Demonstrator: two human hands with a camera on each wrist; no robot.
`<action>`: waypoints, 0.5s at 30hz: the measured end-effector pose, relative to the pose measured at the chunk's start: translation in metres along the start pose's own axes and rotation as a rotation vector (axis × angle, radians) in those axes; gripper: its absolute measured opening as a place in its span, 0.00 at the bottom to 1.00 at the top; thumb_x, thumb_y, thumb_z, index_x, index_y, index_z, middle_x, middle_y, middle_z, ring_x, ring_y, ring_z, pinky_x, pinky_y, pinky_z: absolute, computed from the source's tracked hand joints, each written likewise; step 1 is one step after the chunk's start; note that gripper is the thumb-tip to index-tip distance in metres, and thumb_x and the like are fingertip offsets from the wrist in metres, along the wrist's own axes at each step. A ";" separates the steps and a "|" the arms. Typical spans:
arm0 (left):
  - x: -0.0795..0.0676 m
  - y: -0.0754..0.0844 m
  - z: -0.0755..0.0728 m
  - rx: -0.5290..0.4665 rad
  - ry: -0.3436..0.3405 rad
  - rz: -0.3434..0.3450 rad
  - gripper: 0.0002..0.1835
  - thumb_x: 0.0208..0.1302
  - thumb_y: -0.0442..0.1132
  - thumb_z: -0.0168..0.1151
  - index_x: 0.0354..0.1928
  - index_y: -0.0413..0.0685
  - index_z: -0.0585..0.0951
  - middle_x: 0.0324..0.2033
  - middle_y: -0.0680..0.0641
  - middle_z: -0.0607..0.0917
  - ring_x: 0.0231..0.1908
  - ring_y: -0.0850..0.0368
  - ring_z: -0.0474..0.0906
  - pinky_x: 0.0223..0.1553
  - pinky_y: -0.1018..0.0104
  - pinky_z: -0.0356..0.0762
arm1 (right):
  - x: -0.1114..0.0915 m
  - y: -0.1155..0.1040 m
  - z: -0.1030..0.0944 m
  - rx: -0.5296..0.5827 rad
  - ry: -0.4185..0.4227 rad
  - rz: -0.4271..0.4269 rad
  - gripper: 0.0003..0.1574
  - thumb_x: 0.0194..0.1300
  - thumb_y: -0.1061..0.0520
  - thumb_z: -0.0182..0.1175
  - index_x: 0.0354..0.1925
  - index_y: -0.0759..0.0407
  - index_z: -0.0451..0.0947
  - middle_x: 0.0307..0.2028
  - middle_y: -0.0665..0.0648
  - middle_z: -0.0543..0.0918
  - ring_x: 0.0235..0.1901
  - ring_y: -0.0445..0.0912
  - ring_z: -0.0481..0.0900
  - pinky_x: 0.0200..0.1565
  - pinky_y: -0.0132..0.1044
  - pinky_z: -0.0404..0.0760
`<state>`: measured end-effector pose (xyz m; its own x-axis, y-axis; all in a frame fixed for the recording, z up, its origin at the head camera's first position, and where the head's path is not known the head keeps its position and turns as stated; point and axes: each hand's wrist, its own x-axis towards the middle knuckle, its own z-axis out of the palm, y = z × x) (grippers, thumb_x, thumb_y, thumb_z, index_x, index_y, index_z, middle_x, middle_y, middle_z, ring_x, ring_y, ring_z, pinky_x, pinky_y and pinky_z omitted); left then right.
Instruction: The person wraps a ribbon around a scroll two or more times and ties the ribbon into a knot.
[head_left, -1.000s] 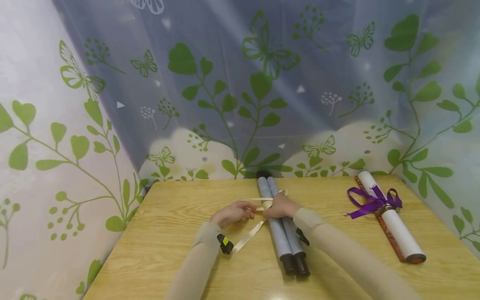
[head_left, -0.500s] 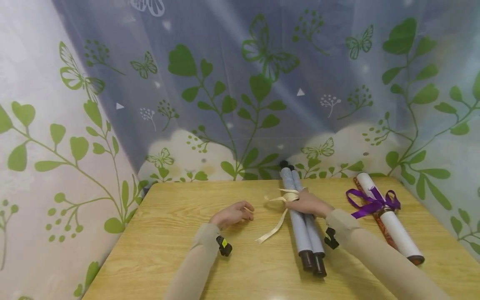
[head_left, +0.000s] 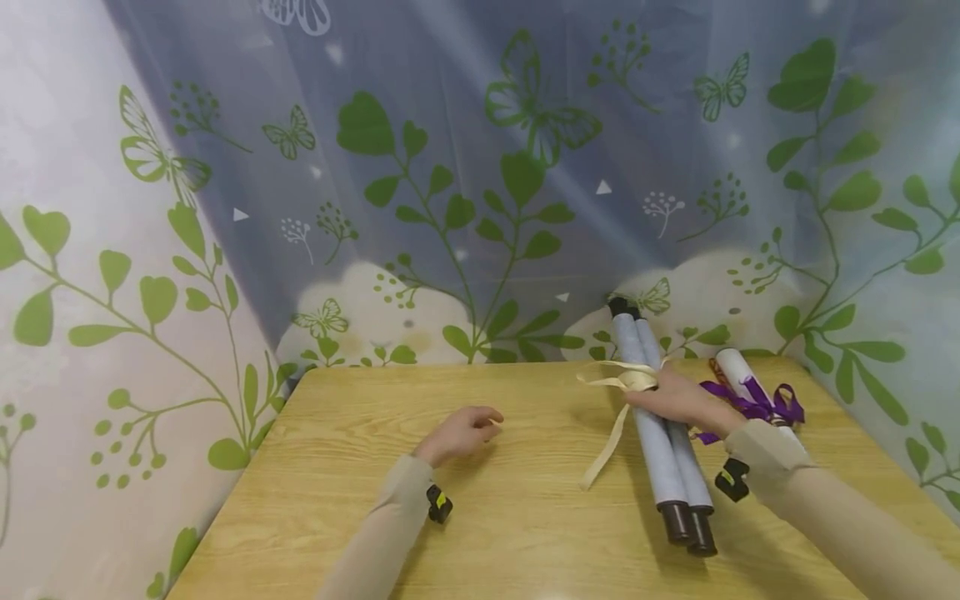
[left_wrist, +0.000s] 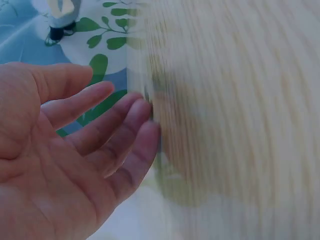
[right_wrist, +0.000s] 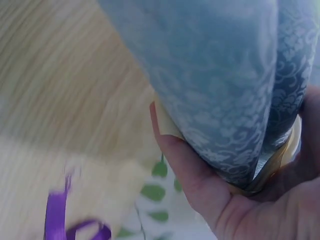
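My right hand [head_left: 686, 398] grips a pair of pale blue scrolls [head_left: 660, 454] with dark brown end knobs, lying side by side and bound at the middle. A cream ribbon [head_left: 637, 380] ties them in a bow, one tail hanging down to the left. In the right wrist view, the thumb and fingers wrap the patterned scrolls [right_wrist: 215, 90] at the band. Shadow falls on the table under the pair, which is raised from it. My left hand [head_left: 459, 435] holds nothing and hovers over the table, its fingers loosely bent in the left wrist view.
On the right of the wooden table [head_left: 360, 467], a white scroll [head_left: 735, 367] tied with a purple ribbon [head_left: 750, 400] lies partly hidden behind my right hand and sleeve. A leaf-and-butterfly patterned curtain [head_left: 480, 208] stands along the table's back edge.
My right hand has carried the tied scrolls from the middle of the table up and to the right, toward the white scroll. The left hand has let go of the cream ribbon and stayed nearly in place.
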<state>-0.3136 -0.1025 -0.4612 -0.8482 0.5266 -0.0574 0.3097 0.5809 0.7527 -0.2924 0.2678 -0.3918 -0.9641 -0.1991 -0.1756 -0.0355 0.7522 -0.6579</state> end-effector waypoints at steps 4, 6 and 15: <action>-0.001 0.000 -0.007 0.155 0.054 0.057 0.20 0.74 0.40 0.51 0.62 0.37 0.75 0.54 0.36 0.81 0.54 0.42 0.78 0.54 0.48 0.76 | -0.011 0.011 -0.029 -0.098 0.035 0.016 0.63 0.66 0.38 0.56 0.66 0.89 0.39 0.57 0.87 0.61 0.43 0.63 0.76 0.35 0.46 0.80; -0.001 -0.001 -0.010 0.184 0.063 0.067 0.21 0.74 0.39 0.50 0.63 0.36 0.74 0.55 0.35 0.81 0.55 0.41 0.78 0.56 0.47 0.75 | -0.016 0.019 -0.044 -0.156 0.066 0.020 0.65 0.65 0.38 0.56 0.65 0.91 0.37 0.55 0.88 0.62 0.40 0.62 0.76 0.33 0.45 0.79; -0.014 -0.015 -0.022 0.230 0.081 0.012 0.24 0.75 0.40 0.49 0.66 0.33 0.69 0.63 0.34 0.74 0.60 0.37 0.74 0.62 0.45 0.70 | -0.033 0.067 -0.094 -0.328 0.163 0.026 0.70 0.64 0.40 0.58 0.60 0.98 0.30 0.49 0.95 0.63 0.40 0.72 0.78 0.35 0.54 0.80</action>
<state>-0.3156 -0.1323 -0.4568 -0.8726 0.4883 0.0106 0.4021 0.7060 0.5830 -0.2874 0.3838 -0.3608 -0.9941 -0.0944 -0.0530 -0.0672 0.9222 -0.3807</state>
